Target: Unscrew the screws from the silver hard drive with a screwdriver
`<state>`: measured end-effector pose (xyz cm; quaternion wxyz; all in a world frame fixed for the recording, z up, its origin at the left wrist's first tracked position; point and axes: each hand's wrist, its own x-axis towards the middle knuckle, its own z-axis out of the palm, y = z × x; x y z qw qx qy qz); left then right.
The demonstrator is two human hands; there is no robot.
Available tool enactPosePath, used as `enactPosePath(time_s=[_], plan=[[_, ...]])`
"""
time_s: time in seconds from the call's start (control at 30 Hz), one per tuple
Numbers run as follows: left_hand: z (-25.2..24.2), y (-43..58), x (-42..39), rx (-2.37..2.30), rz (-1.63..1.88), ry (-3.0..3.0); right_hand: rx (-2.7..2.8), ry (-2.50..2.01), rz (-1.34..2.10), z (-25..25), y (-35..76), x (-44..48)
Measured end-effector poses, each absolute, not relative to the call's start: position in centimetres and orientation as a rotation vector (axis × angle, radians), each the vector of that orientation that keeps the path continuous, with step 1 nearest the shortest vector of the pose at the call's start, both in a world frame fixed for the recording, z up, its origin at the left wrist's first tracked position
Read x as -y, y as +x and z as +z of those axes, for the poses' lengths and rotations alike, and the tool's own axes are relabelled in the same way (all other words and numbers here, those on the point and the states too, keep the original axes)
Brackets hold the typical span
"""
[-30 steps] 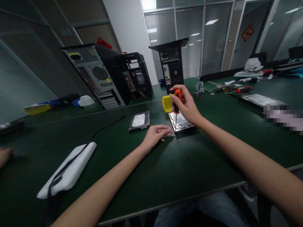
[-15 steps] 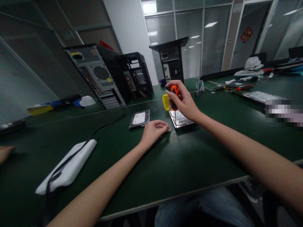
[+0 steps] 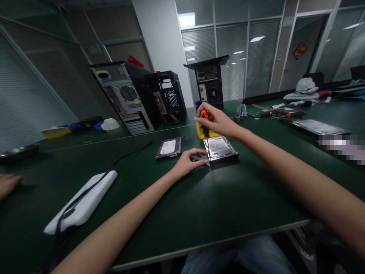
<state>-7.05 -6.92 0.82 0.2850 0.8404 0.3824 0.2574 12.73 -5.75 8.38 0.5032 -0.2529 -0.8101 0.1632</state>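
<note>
My right hand is closed around the handle of a screwdriver with an orange and black grip. The shaft points down at the left edge of a silver hard drive, lying flat on the table. Low on the drive's left side, my left hand has its fingers curled, with thumb and fingertips against the drive's edge. A grey patch shows between those fingers; I cannot tell what it is. Behind the drive stands a yellow object, partly hidden by my right hand. A second hard drive lies to the left.
Computer cases stand at the back of the green table. A white power strip with a black cord lies left. Tools and another hard drive are on the right. Another person's hand is at the far left.
My left hand has moved right, up to the drive's edge. The right hand with the screwdriver has shifted slightly left, uncovering more of the drive. The view has tilted up a little.
</note>
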Motion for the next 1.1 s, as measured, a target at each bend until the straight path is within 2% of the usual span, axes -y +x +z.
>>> enactPosePath(time_s=[0.07,0.13,0.23,0.33,1.1], plan=[[0.8,-6.9,6.9,-0.959,0.627,2.236,2.117,-0.679,0.443,10.1,13.4,5.3],[0.7,-6.7,6.9,-0.884,0.587,2.219,2.219,-0.831,0.651,12.1,14.0,5.2],[0.2,-6.0,6.9,-0.862,0.638,2.200,2.369,-1.005,0.960,15.0,14.5,5.7],[-0.4,-5.2,6.6,-0.926,0.690,2.205,2.448,-1.047,1.068,16.6,14.7,6.4],[-0.3,-5.2,6.4,-1.013,0.701,2.135,2.433,-0.982,0.883,15.7,13.5,6.8]])
